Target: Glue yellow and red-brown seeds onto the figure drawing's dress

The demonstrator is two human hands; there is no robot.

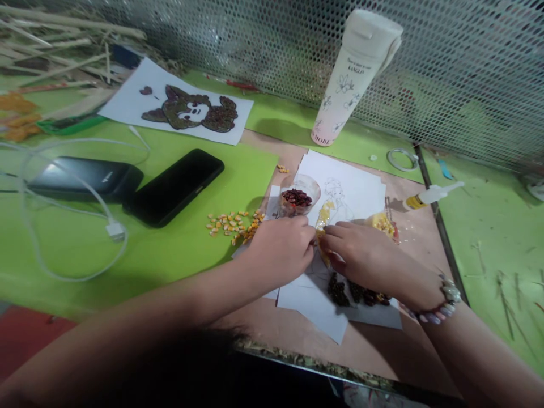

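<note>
My left hand [283, 247] is closed, knuckles up, over a sheet of white paper [361, 190] with a pencil drawing. My right hand [361, 249] is bent down opposite it, fingertips together at a yellow patch of kernels [323, 216] on the drawing. Whatever either hand's fingertips hold is hidden. A clear cup of dark red beans [297, 197] stands just beyond my left hand. Loose corn kernels [232, 222] lie to its left. Dark beans [340, 290] cover part of the paper below my right hand; more yellow kernels [383, 225] sit behind it.
A white bottle [355, 79] stands at the back by a perforated metal panel [263, 45]. To the left are a phone [176, 187], a power bank [87, 178] with a white cable, and a bean picture [191, 110]. A glue bottle [431, 195] lies at right; straw [55, 51] is piled far left.
</note>
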